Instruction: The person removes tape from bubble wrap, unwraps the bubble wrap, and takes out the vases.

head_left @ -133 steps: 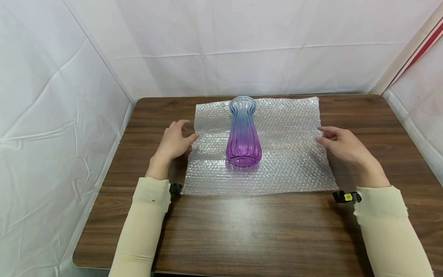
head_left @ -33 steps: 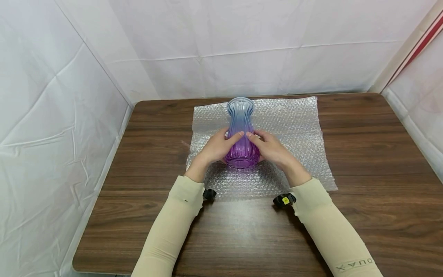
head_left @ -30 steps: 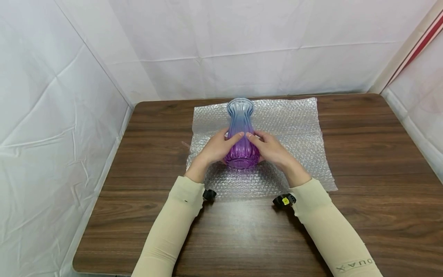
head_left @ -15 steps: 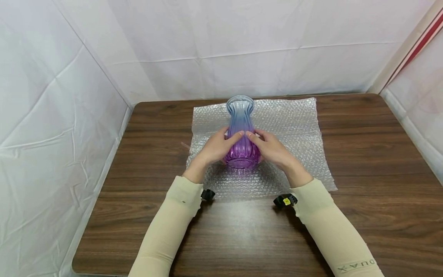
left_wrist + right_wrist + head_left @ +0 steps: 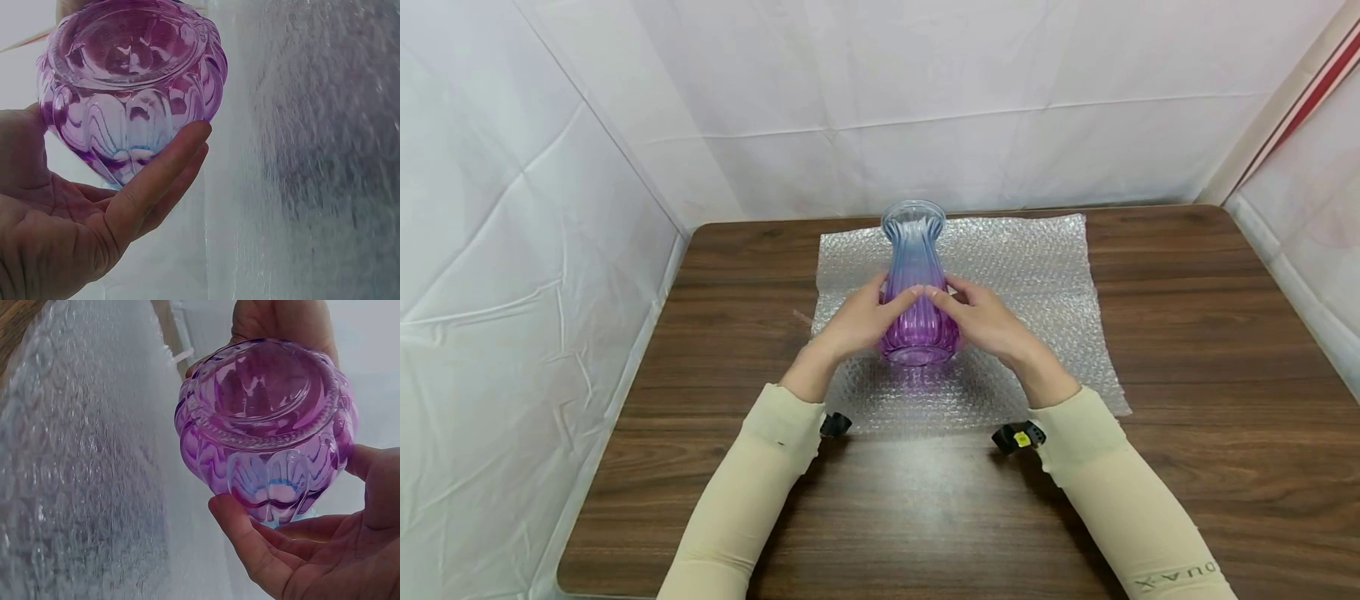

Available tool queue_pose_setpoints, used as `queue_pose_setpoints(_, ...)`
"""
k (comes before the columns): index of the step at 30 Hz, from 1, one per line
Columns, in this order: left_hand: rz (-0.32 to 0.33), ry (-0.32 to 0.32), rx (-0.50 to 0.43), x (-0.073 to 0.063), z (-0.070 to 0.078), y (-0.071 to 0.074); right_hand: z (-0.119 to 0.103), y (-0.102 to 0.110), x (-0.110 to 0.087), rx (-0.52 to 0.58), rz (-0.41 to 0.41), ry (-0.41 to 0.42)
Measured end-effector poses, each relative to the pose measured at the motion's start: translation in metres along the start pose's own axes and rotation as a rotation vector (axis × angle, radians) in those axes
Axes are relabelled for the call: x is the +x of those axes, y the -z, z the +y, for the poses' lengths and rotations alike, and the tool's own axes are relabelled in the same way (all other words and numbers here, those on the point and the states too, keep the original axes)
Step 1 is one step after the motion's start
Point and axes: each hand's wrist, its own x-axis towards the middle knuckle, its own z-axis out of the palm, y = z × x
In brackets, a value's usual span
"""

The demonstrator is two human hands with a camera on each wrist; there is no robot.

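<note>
A ribbed glass vase [image 5: 917,308], blue at the mouth and purple at the base, is between my two hands over a sheet of bubble wrap [image 5: 1037,325]. My left hand [image 5: 856,321] grips its left side, with the thumb across the front. From the right my right hand [image 5: 988,323] holds it the same way, the thumb tips nearly meeting. Both wrist views show the vase's round base [image 5: 265,394] facing the cameras and fingers curled under its body [image 5: 125,119]. The base is apart from the bubble wrap there, and the vase lies tilted, mouth away from me.
A brown wood-grain table [image 5: 1210,333] carries the bubble wrap near its far edge. White sheeting [image 5: 865,75] hangs behind the table and on both sides. A small clear strip [image 5: 802,317] lies beside the wrap's left edge.
Earlier my hands were apart at the wrap's side edges; they came inward and took hold of the vase. In the last half second its mouth shifted slightly up and left.
</note>
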Motion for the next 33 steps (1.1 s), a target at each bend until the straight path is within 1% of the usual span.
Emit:
queue_pose_setpoints(4,-0.016,-0.024,-0.037,-0.005,-0.002,0.004,-0.002,-0.003,-0.001,-0.03,0.017,0.023)
queue_pose_setpoints(6,-0.02,-0.026,-0.055,-0.007,-0.003,0.006,-0.003,-0.005,0.0,-0.039,0.023,0.032)
queue_pose_setpoints(11,-0.013,-0.023,-0.059,-0.013,-0.008,0.012,-0.006,-0.011,0.001,0.006,0.01,0.053)
queue_pose_setpoints(14,0.002,-0.013,-0.047,-0.016,-0.009,0.016,-0.007,-0.013,0.001,0.036,0.003,0.072)
queue_pose_setpoints(18,0.03,0.001,-0.071,-0.02,-0.011,0.019,-0.01,-0.017,0.002,0.067,0.007,0.098)
queue_pose_setpoints(24,0.079,-0.027,-0.085,-0.021,-0.015,0.02,-0.014,-0.021,0.004,0.052,0.038,0.116)
queue_pose_setpoints(29,0.119,-0.047,-0.071,-0.023,-0.018,0.022,-0.017,-0.023,0.007,0.072,0.024,0.135)
queue_pose_setpoints(33,0.139,-0.075,-0.067,-0.025,-0.02,0.023,-0.019,-0.025,0.009,0.062,0.029,0.155)
